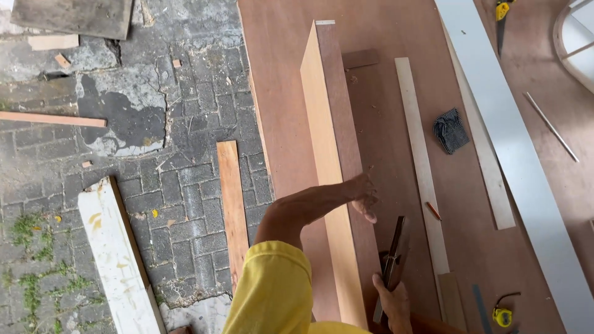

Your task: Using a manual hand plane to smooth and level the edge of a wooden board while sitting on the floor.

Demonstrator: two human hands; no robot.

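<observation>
A long wooden board (325,154) stands on its edge on a big brown plywood sheet (278,74). It runs away from me. My left hand (362,195), reaching out of a yellow sleeve, grips the board's top edge about halfway along. My right hand (393,303) is low in the view, just right of the board. It is closed around a dark, narrow hand tool (396,250) that points away from me beside the board's brown face. I cannot tell what kind of tool it is.
Right of the board lie two pale thin strips (421,167) (489,167), a long white board (513,154), a striped cloth (450,130), a pencil (433,211), a metal rod (550,127) and a yellow tape measure (502,316). On the paving at left are a plank (232,204) and a white board (117,260).
</observation>
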